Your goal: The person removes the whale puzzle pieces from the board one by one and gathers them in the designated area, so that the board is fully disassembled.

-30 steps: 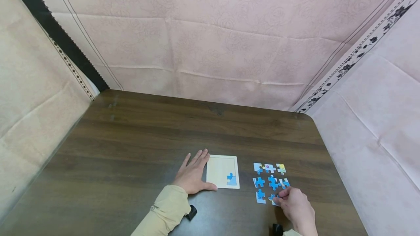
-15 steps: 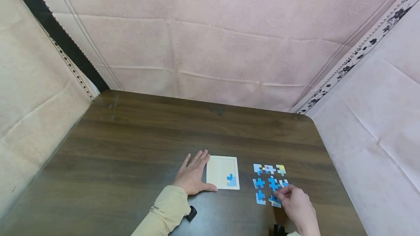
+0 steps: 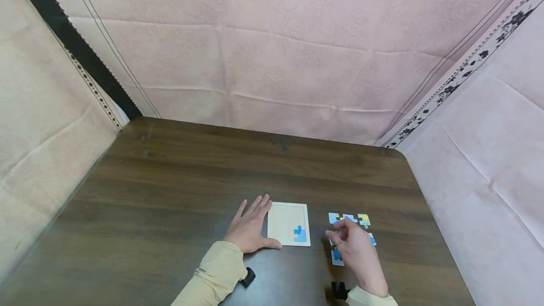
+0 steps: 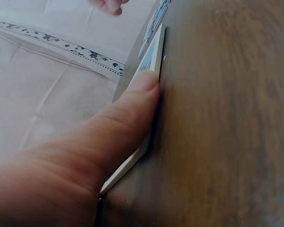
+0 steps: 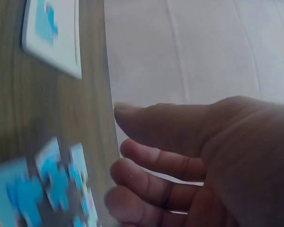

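Note:
My left hand lies with spread fingers along the left side of a small pale puzzle tray. Its thumb rests on the tray's near edge in the left wrist view. One blue puzzle piece sits in the tray's lower right corner. My right hand hovers over several loose puzzle pieces to the right of the tray and covers some of them. In the right wrist view a gap shows between its thumb and bent fingers, with no piece between them.
Yellow and white puzzle pieces form part of the far row. The brown wooden table ends at pale patterned cloth hung at the back and sides. Black devices are worn at both wrists.
My right hand has moved left and away from me, from the near-row pieces to above the left part of the group. The left hand and tray have stayed in place.

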`<state>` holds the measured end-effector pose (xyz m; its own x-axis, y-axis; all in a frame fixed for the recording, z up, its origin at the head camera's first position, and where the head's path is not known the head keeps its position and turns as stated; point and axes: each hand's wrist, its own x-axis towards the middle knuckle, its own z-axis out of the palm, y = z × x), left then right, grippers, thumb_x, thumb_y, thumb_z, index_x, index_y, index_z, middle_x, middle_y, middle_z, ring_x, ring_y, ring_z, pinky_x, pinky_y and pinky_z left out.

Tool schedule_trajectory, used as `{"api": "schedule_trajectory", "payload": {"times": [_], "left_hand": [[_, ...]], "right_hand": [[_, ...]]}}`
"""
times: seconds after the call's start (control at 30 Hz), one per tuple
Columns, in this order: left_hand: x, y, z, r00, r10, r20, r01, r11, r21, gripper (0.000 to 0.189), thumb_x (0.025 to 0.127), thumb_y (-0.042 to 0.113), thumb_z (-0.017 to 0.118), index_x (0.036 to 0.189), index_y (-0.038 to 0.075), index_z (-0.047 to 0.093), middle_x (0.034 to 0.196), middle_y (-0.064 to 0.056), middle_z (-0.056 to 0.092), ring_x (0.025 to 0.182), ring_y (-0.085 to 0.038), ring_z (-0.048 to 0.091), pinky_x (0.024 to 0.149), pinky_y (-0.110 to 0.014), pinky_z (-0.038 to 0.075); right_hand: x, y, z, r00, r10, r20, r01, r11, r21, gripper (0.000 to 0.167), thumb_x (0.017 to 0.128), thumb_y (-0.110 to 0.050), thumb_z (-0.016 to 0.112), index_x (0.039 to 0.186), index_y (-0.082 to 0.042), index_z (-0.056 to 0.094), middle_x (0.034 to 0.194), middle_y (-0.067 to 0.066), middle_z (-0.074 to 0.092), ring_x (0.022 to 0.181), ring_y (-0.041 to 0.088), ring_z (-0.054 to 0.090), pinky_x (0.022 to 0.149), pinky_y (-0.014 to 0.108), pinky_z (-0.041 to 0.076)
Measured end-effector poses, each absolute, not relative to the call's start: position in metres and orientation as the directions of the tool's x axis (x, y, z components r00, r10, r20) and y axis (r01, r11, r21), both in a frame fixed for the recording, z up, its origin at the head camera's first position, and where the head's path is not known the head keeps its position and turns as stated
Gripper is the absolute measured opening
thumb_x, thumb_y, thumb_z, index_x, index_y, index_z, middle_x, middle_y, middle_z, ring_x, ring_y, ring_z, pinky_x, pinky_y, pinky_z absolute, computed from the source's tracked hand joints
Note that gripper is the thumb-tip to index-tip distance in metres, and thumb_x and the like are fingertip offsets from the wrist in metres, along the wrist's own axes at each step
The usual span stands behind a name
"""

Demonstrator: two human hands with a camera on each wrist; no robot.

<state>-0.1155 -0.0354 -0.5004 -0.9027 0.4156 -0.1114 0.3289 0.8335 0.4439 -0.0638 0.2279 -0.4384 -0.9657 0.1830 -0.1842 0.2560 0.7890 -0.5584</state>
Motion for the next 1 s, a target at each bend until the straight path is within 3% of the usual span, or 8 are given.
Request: {"api": "schedule_trajectory", "payload": {"times": [0.23, 0.43, 0.73, 1.0], "left_hand": [[-0.115, -0.035, -0.503, -0.905, 0.408, -0.120, 0.318, 0.837, 0.445, 0.117, 0.066, 0.075, 0.071, 0.155, 0.012, 0.026, 0.162, -0.001, 0.016, 0.148, -0.021, 0.013, 0.118, -0.050, 0.003], [-0.115, -0.035, -0.502, -0.905, 0.407, -0.122, 0.315, 0.835, 0.451, 0.117, 0.066, 0.074, 0.071, 0.154, 0.012, 0.027, 0.162, -0.001, 0.016, 0.148, -0.021, 0.013, 0.118, -0.050, 0.003], [-0.115, -0.036, -0.501, -0.901, 0.417, -0.120, 0.324, 0.830, 0.453, 0.116, 0.068, 0.075, 0.069, 0.155, 0.012, 0.026, 0.162, -0.001, 0.015, 0.148, -0.021, 0.012, 0.118, -0.051, 0.002], [-0.116, -0.036, -0.501, -0.902, 0.414, -0.121, 0.320, 0.831, 0.455, 0.117, 0.067, 0.076, 0.069, 0.155, 0.012, 0.026, 0.162, 0.000, 0.015, 0.148, -0.020, 0.012, 0.118, -0.050, 0.002]], "right_hand": [[-0.075, 0.198, -0.451, -0.976, 0.095, -0.194, 0.193, 0.789, -0.584, 0.028, 0.085, -0.018, 0.076, 0.107, -0.005, 0.065, 0.079, 0.002, 0.056, 0.062, 0.016, 0.050, 0.050, 0.029, 0.045], [-0.078, 0.186, -0.458, -0.982, 0.024, -0.185, 0.127, 0.813, -0.569, 0.035, 0.082, -0.017, 0.079, 0.113, -0.006, 0.065, 0.086, 0.003, 0.053, 0.069, 0.017, 0.048, 0.054, 0.026, 0.046], [-0.081, 0.180, -0.468, -0.982, 0.000, -0.187, 0.101, 0.843, -0.529, 0.035, 0.081, -0.018, 0.080, 0.112, -0.009, 0.067, 0.087, 0.004, 0.052, 0.071, 0.018, 0.048, 0.058, 0.028, 0.047], [-0.081, 0.179, -0.469, -0.981, -0.016, -0.193, 0.090, 0.846, -0.525, 0.033, 0.081, -0.016, 0.080, 0.111, -0.010, 0.069, 0.085, 0.004, 0.051, 0.069, 0.018, 0.048, 0.054, 0.026, 0.045]]}}
